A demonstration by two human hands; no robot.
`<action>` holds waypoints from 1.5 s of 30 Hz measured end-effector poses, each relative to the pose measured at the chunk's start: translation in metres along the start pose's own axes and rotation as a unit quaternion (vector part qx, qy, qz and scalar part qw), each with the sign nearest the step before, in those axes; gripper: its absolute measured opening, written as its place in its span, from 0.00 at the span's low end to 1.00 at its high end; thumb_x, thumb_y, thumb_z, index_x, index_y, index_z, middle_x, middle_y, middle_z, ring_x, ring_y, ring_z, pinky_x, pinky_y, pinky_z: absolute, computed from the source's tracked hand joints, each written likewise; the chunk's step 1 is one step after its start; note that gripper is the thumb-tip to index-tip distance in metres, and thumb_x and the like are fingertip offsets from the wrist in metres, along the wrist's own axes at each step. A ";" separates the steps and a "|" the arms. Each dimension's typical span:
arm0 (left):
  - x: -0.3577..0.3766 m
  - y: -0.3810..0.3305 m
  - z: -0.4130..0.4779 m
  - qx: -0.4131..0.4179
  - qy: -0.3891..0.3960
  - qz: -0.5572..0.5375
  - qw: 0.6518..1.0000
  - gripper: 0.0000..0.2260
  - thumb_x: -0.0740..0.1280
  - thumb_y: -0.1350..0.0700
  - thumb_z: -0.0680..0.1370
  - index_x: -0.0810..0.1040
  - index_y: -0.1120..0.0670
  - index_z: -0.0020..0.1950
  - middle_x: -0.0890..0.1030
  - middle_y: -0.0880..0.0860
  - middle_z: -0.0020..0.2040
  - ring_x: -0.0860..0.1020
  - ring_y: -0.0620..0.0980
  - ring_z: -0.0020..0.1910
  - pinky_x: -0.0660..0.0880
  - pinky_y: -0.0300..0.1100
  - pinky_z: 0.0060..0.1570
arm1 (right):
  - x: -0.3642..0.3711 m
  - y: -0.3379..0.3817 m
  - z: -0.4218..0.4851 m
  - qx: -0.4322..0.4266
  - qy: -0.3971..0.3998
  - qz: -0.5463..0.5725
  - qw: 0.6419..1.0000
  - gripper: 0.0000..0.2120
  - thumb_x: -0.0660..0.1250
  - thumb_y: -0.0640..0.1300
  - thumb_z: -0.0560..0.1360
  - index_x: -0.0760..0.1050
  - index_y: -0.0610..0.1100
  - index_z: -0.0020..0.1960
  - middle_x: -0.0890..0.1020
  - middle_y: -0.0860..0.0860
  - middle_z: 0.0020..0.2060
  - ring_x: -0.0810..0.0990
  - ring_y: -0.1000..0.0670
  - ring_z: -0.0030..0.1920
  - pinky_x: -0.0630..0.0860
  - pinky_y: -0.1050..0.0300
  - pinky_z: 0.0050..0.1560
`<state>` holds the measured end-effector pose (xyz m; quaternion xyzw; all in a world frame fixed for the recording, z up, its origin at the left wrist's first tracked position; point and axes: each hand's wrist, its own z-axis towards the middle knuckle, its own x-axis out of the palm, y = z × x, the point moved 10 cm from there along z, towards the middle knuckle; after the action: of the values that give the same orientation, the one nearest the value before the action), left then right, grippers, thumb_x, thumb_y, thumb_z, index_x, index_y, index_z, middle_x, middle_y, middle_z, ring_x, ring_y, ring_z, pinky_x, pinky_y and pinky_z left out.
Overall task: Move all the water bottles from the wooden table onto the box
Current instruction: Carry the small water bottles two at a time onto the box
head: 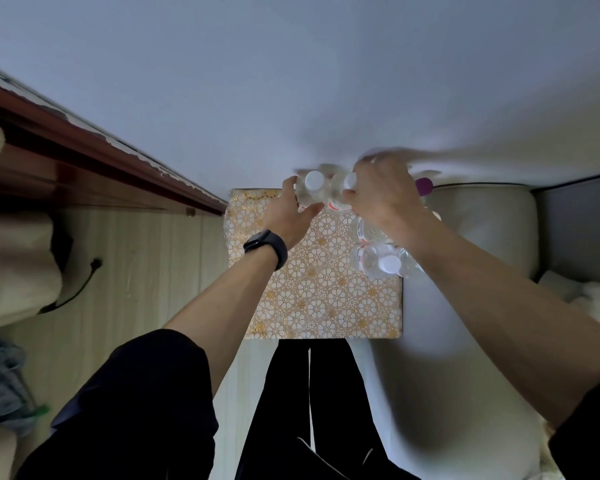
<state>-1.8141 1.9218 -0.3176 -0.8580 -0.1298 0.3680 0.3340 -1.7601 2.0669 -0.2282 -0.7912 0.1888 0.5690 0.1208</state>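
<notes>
A box (312,299) covered in gold-and-white flower paper stands on the floor against the wall. My left hand (291,211) is closed around a clear water bottle with a white cap (310,190) at the box's far edge. Beside it, my right hand (378,192) grips a second white-capped bottle (342,194). Both bottles are upright and blurred. Under my right forearm, more clear bottles with red-and-white labels (378,258) stand along the box's right side.
A dark red wooden edge (94,154) runs along the wall at the left. A cream cushion or mattress (482,230) lies right of the box. A black cable (84,282) trails on the pale floor. My legs in black trousers (309,410) are before the box.
</notes>
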 end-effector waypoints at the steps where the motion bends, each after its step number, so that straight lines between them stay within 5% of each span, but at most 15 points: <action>1: -0.001 0.000 0.000 -0.004 0.006 -0.005 1.000 0.30 0.73 0.48 0.76 0.65 0.55 0.74 0.81 0.57 0.62 0.81 0.56 0.57 0.78 0.47 0.53 | 0.002 -0.001 0.000 0.002 -0.001 0.009 1.000 0.14 0.66 0.52 0.78 0.75 0.39 0.49 0.79 0.43 0.44 0.79 0.43 0.44 0.68 0.54 0.39; 8: -0.003 0.009 -0.007 -0.049 0.046 -0.045 0.997 0.37 0.75 0.56 0.74 0.60 0.53 0.78 0.78 0.56 0.67 0.81 0.54 0.58 0.79 0.48 0.56 | 0.009 -0.017 -0.019 0.051 0.009 0.111 0.992 0.24 0.67 0.51 0.79 0.70 0.43 0.72 0.84 0.43 0.52 0.83 0.41 0.52 0.79 0.49 0.48; 12: -0.007 0.016 -0.020 -0.052 0.041 -0.025 0.997 0.34 0.75 0.58 0.74 0.64 0.52 0.76 0.77 0.53 0.68 0.78 0.54 0.64 0.78 0.55 0.61 | -0.013 -0.024 -0.050 0.057 -0.031 0.190 0.980 0.18 0.68 0.46 0.79 0.73 0.46 0.68 0.85 0.48 0.50 0.84 0.45 0.48 0.76 0.55 0.44; 17: -0.009 0.016 -0.033 -0.062 0.045 -0.049 0.996 0.30 0.72 0.51 0.77 0.64 0.49 0.77 0.76 0.54 0.70 0.78 0.54 0.63 0.77 0.50 0.59 | -0.013 -0.023 -0.093 0.066 -0.048 0.260 0.962 0.15 0.67 0.47 0.79 0.76 0.44 0.64 0.85 0.49 0.54 0.84 0.47 0.52 0.80 0.49 0.53; 23: -0.019 -0.016 -0.021 -0.029 0.001 -0.120 0.992 0.29 0.72 0.39 0.74 0.69 0.45 0.71 0.79 0.49 0.64 0.78 0.48 0.58 0.74 0.43 0.52 | -0.007 -0.011 -0.075 0.039 -0.069 0.242 0.967 0.24 0.66 0.46 0.81 0.67 0.49 0.75 0.80 0.47 0.63 0.81 0.46 0.59 0.78 0.49 0.54; 27: -0.019 -0.027 -0.016 0.005 -0.031 -0.125 0.992 0.14 0.73 0.45 0.75 0.76 0.42 0.59 0.82 0.42 0.50 0.79 0.39 0.50 0.76 0.41 0.46 | 0.007 -0.007 -0.044 0.041 -0.032 0.209 0.976 0.25 0.62 0.44 0.83 0.63 0.49 0.78 0.84 0.45 0.53 0.83 0.45 0.47 0.76 0.51 0.43; 30: -0.020 -0.022 -0.015 0.014 -0.026 -0.143 0.989 0.12 0.74 0.46 0.75 0.77 0.42 0.57 0.82 0.40 0.49 0.78 0.35 0.51 0.73 0.37 0.45 | 0.010 -0.009 -0.038 0.044 -0.020 0.190 0.980 0.23 0.60 0.44 0.84 0.64 0.50 0.78 0.85 0.45 0.44 0.74 0.49 0.34 0.70 0.55 0.35; 33: -0.022 -0.021 -0.013 0.016 -0.009 -0.135 0.991 0.16 0.75 0.45 0.74 0.76 0.41 0.59 0.82 0.41 0.52 0.77 0.34 0.52 0.74 0.38 0.49 | 0.013 -0.007 -0.040 0.050 -0.002 0.190 0.981 0.25 0.61 0.43 0.83 0.62 0.49 0.79 0.84 0.46 0.42 0.72 0.51 0.34 0.69 0.56 0.36; 37: -0.023 -0.029 -0.025 0.009 0.046 -0.119 0.992 0.29 0.75 0.44 0.74 0.68 0.44 0.72 0.75 0.45 0.60 0.75 0.45 0.59 0.72 0.44 0.58 | 0.007 -0.002 -0.052 0.052 0.007 0.223 0.973 0.27 0.63 0.43 0.82 0.59 0.50 0.79 0.78 0.52 0.37 0.72 0.53 0.31 0.71 0.57 0.35; 41: -0.036 -0.029 -0.060 -0.021 0.059 -0.075 0.995 0.33 0.73 0.51 0.77 0.61 0.50 0.77 0.73 0.54 0.70 0.74 0.51 0.60 0.73 0.46 0.57 | -0.013 -0.004 -0.092 0.067 -0.001 0.252 0.965 0.20 0.61 0.47 0.82 0.68 0.51 0.74 0.84 0.51 0.51 0.82 0.50 0.46 0.79 0.53 0.48; 45: -0.064 -0.037 -0.114 -0.020 0.072 0.004 0.997 0.27 0.69 0.50 0.79 0.65 0.51 0.75 0.72 0.54 0.73 0.74 0.55 0.68 0.71 0.46 0.60 | -0.029 -0.004 -0.147 0.084 0.038 0.256 0.962 0.18 0.59 0.49 0.82 0.74 0.52 0.70 0.80 0.53 0.64 0.77 0.48 0.64 0.76 0.50 0.59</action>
<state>-1.7759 1.8652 -0.2001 -0.8892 -0.1093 0.3043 0.3236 -1.6415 2.0154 -0.1534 -0.7245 0.4366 0.5325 0.0305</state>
